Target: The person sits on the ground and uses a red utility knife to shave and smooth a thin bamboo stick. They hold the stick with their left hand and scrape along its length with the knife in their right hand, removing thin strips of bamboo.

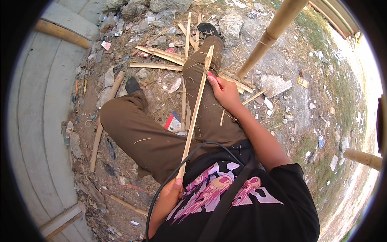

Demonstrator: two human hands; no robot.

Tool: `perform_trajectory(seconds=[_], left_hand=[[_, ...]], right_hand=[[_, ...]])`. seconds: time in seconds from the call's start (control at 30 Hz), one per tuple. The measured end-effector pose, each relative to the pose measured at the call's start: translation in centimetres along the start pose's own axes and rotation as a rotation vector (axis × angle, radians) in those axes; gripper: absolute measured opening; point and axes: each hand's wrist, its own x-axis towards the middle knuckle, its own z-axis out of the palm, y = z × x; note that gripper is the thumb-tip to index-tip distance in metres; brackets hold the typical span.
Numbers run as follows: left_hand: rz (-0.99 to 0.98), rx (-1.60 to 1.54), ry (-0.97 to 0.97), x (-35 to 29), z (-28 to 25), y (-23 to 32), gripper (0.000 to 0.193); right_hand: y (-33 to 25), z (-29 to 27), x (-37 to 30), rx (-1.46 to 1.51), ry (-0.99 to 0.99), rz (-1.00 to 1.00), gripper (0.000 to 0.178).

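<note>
A long thin bamboo strip (195, 113) runs from my waist up across my right thigh to near my knee. My left hand (172, 192) is closed around its near end, close to my black shirt. My right hand (224, 91) rests on my right thigh and grips a small red-handled tool (212, 76) pressed against the strip's far part. I sit on the ground in brown trousers (137, 133) and black shoes. The tool's blade is hidden by my fingers.
Cut bamboo slats (161, 54) lie on the dirt beyond my knees. A thick bamboo pole (269, 35) leans at upper right, another (362, 157) at right. Rocks, litter and dry grass lie all around. A concrete slab (36, 121) curves along the left. A black cable (169, 181) loops over my lap.
</note>
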Motion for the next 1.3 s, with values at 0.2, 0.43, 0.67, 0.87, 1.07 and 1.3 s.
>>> perform_trajectory(seconds=[0.2, 0.43, 0.67, 0.87, 1.07, 1.3], left_hand=[[-0.117, -0.123, -0.004, 1.0, -0.4, 0.7, 0.047], [-0.152, -0.121, -0.041, 2.2, -0.7, 1.4, 0.047], [-0.085, -0.006, 0.035, 2.1, -0.2, 1.2, 0.047], [-0.051, 0.055, 0.042, 1.9, 0.0, 1.8, 0.044], [-0.110, -0.004, 0.099, -0.1, -0.6, 2.3, 0.037], [-0.096, 0.012, 0.092, -1.7, -0.6, 2.0, 0.037]], right_hand=[[-1.2, -2.2, -0.4, 0.028, -0.109, -0.203, 0.050], [-3.6, -3.3, -0.7, -0.349, -0.259, -0.534, 0.043], [-3.9, -4.6, -0.5, -0.527, -0.420, -0.459, 0.047], [-3.7, -3.5, -0.5, -0.576, -0.404, -0.418, 0.049], [-3.5, -2.7, -1.0, -0.574, -0.383, -0.415, 0.048], [-3.6, -2.5, -1.6, -0.620, -0.283, -0.403, 0.047]])
